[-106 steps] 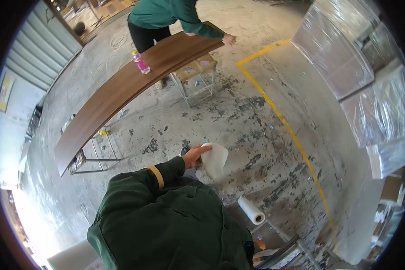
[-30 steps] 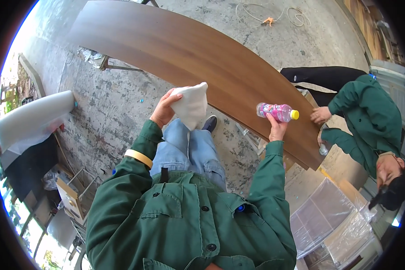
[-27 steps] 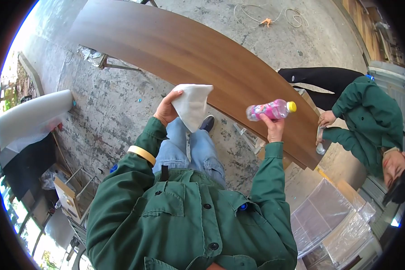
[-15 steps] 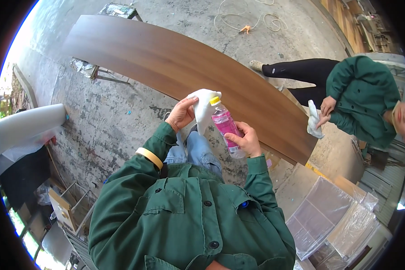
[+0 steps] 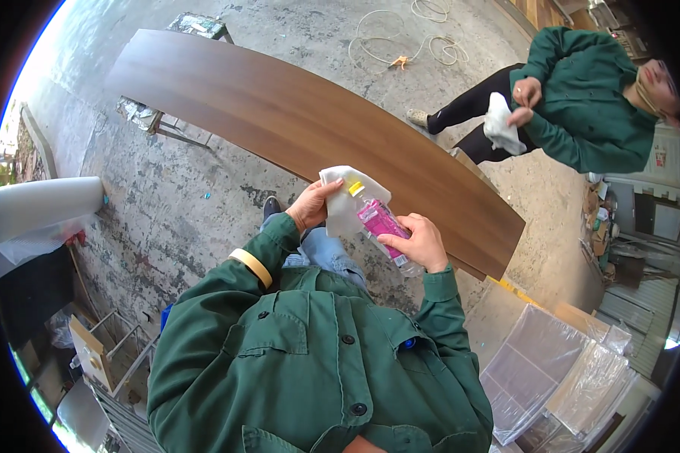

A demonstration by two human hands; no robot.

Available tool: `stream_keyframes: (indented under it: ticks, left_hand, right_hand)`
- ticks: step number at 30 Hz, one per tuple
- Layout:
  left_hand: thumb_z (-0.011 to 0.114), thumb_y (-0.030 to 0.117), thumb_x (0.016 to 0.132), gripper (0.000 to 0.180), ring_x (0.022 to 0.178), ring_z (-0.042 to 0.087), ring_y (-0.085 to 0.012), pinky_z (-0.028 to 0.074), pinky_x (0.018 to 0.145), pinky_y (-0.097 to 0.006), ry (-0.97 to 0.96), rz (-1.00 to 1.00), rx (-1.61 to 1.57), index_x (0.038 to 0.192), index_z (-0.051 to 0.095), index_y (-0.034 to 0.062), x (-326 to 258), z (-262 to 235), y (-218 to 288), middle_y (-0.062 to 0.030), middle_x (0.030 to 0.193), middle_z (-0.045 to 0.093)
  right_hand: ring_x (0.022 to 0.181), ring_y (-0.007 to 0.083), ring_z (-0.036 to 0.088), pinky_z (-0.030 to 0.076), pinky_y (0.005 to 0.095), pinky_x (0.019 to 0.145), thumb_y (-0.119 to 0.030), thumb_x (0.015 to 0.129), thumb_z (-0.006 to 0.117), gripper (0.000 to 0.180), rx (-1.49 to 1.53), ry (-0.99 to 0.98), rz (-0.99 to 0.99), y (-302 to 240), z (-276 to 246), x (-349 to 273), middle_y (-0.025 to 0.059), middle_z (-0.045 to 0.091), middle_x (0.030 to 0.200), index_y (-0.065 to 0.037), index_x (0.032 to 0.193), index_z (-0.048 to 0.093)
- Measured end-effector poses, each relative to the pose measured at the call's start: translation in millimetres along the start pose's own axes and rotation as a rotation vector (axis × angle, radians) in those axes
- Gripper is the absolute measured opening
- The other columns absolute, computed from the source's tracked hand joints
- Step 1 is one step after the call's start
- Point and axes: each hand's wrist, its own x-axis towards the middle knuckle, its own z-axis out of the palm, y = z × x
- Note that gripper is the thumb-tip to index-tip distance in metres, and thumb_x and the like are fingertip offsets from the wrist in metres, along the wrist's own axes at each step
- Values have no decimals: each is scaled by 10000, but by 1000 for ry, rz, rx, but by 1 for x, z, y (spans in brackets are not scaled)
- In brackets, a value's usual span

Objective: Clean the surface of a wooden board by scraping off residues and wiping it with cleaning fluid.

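Right hand [image 5: 419, 243] closed around a clear plastic bottle [image 5: 380, 224] with pink label and yellow cap, held tilted, cap toward the left hand. Left hand [image 5: 310, 206] grips a white cloth [image 5: 345, 198], folded up against the bottle's cap end; cloth and bottle touching. Both held in front of the chest, above blue-jeaned legs. Just beyond: long brown wooden board [image 5: 295, 128] on metal stands. Farther off, 1 other person in green jacket holds a white rag [image 5: 500, 124] in both hands.
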Motion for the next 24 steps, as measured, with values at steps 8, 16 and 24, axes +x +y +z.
stream_keyframes:
  ticks: [8, 16, 24]
  left_hand:
    - [654, 233, 932, 353, 1096, 614, -224, 502, 949, -427, 117, 60, -53, 1253, 570, 113, 2, -9, -15, -53, 1203, 631]
    - [636, 248, 943, 351, 1103, 619, -237, 510, 937, -421, 172, 124, -106, 1262, 562, 122, 2, -22, -28, -51, 1208, 633]
    - [649, 260, 934, 383, 1103, 620, -254, 505, 944, -440, 180, 131, -137, 1275, 547, 121, 5, -25, -30, -69, 1223, 630]
  right_hand:
    - [745, 320, 622, 483, 423, 670, -476, 671, 792, 442, -170, -65, 32, 9, -13, -11, 131, 622, 750, -59, 794, 711]
    - [779, 323, 629, 489, 434, 687, -479, 670, 783, 434, -258, -54, 93, 11, -16, -14, 133, 627, 774, -64, 779, 715]
    - [798, 323, 626, 493, 438, 697, -465, 664, 786, 430, -332, -24, 102, 13, -9, -10, 137, 623, 785, -54, 758, 704]
